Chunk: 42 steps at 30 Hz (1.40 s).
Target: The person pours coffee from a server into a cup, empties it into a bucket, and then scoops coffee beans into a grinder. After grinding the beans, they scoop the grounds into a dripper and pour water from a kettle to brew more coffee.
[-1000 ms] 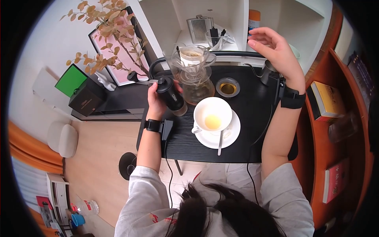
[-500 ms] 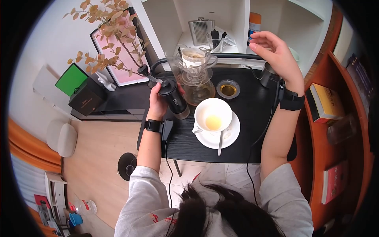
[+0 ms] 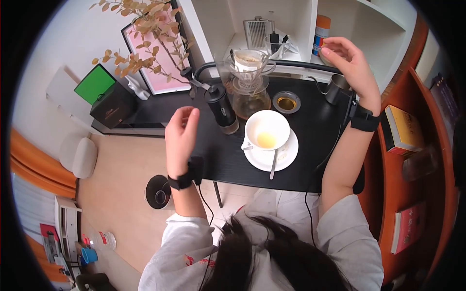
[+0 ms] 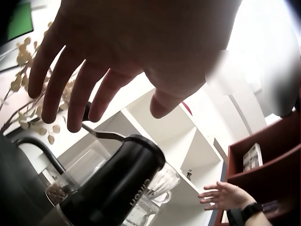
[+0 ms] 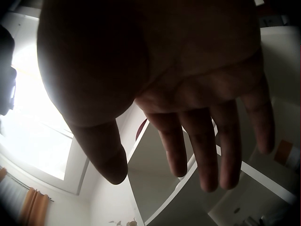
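Note:
A black hand coffee grinder (image 3: 222,109) with a crank on top stands on the black table, left of the glass coffee maker. My left hand (image 3: 180,138) hovers off the table's left edge, apart from the grinder, fingers loose and holding nothing. In the left wrist view the fingers (image 4: 79,101) spread above the grinder (image 4: 115,183). My right hand (image 3: 353,68) is raised above the metal gooseneck kettle (image 3: 335,89), its fingers relaxed and holding nothing. The dripper (image 3: 248,63) with a paper filter sits on the glass server (image 3: 251,103).
A white cup (image 3: 267,130) with some yellowish liquid stands on a saucer (image 3: 291,157) beside a spoon (image 3: 273,165). Behind it is a small dish (image 3: 286,103) of amber liquid. A white shelf (image 3: 286,14) borders the back, a brown bookcase (image 3: 422,126) the right. Cables hang from both wrists.
My left hand has let go of the coffee grinder and drawn back left, toward me. The grinder now stands on its own. My right hand stays raised in much the same pose.

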### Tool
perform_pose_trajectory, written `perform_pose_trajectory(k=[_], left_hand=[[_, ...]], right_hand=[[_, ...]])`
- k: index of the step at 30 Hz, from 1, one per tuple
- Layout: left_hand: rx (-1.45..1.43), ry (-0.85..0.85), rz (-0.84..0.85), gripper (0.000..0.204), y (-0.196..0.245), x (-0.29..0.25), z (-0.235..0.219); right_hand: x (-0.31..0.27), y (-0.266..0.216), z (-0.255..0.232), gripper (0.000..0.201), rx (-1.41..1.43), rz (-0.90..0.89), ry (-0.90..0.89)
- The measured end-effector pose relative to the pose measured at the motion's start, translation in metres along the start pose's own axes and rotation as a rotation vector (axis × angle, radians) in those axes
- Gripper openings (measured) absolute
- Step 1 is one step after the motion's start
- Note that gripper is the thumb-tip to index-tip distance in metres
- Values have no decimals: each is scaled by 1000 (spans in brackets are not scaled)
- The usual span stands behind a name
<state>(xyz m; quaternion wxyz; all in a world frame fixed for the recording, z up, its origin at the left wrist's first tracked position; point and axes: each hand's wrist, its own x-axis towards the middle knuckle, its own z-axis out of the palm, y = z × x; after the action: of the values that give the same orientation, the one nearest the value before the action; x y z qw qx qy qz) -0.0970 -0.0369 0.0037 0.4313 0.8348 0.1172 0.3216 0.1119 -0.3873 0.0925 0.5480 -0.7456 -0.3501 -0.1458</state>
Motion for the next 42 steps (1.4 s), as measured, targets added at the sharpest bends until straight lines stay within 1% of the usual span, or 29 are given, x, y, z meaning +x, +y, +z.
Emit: perform_pose_trajectory(k=[1, 3, 4, 5, 7, 9, 13, 16, 19, 22, 25, 28, 31, 34, 37, 42], left_hand=[[94, 57, 50, 30, 10, -16, 3], [183, 29, 222, 28, 22, -45, 17], [224, -19, 231, 27, 36, -59, 25], [269, -62, 245, 25, 46, -70, 34], [344, -118, 385, 23, 46, -83, 51], [353, -109, 345, 22, 46, -93, 66], [341, -97, 267, 17, 47, -94, 69], [337, -80, 274, 16, 41, -97, 72], [242, -139, 163, 17, 32, -99, 78], [27, -248, -53, 21, 32, -100, 84], [-183, -319, -254, 19, 35, -100, 88], [-439, -363, -415, 18, 32, -98, 90], [-523, -351, -459, 20, 31, -96, 91], [-601, -352, -507, 27, 29, -93, 90], [-638, -323, -458, 30, 22, -94, 95], [-666, -288, -452, 30, 25, -97, 97]], right_hand=[[1, 2, 0, 36, 5, -11, -5], [0, 3, -1, 36, 10, -32, -13], [-1, 0, 0, 29, -43, -36, -23], [-2, -4, 0, 29, -12, -15, -35], [-3, -10, 0, 29, 49, 25, -59], [-4, -10, -1, 29, 55, 23, -66], [-5, -10, -3, 29, 85, 36, -69], [-2, -5, -4, 29, 111, 30, -67], [-1, -2, -4, 30, 72, 15, -65], [-2, -1, -3, 31, 97, 6, -55], [-2, -1, -5, 32, 87, 29, -53], [-3, 0, -6, 32, 76, 37, -38], [-3, 0, -5, 32, 58, 27, -26], [-1, 4, -5, 32, 63, 15, -40], [-2, 3, -5, 32, 71, 11, -44], [-2, 1, -4, 33, 48, 27, -25]])
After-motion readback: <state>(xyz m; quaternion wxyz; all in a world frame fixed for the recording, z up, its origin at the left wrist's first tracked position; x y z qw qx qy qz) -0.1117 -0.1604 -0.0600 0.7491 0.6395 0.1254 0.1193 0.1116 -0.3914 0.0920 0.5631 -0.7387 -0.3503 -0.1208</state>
